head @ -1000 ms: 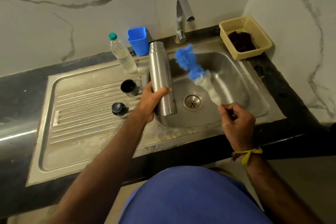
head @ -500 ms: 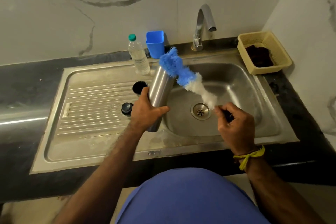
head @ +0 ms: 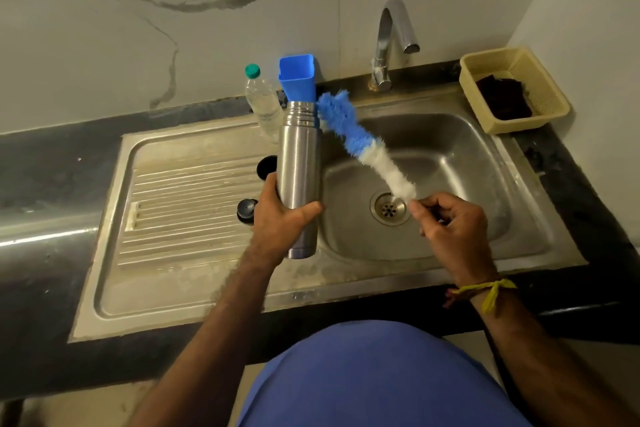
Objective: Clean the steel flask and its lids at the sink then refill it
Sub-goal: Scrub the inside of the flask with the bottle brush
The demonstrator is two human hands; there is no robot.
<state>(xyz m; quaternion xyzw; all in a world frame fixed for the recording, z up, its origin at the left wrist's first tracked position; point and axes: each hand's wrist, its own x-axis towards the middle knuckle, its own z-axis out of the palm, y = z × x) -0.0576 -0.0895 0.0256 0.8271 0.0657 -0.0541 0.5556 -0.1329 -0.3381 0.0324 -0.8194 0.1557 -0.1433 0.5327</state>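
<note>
My left hand (head: 280,218) grips the lower half of the steel flask (head: 300,163), which stands nearly upright over the sink's left rim, its mouth at the top. A blue and white bottle brush (head: 360,140) is held by its handle in my right hand (head: 453,222). Its blue tip touches the flask's neck from the right, outside the mouth. Two dark lids lie on the draining board: a cup lid (head: 266,166) partly hidden behind the flask, and a smaller stopper (head: 246,208) by my left wrist.
The steel sink basin (head: 450,163) has a drain (head: 388,208) below the brush and a tap (head: 389,45) behind. A clear plastic bottle (head: 263,102) and a blue cup (head: 298,76) stand at the back. A yellow basket (head: 512,88) with a dark cloth sits at the right.
The flask went from tilted to nearly upright. The brush tip stays beside the flask's mouth. The view shifted slightly.
</note>
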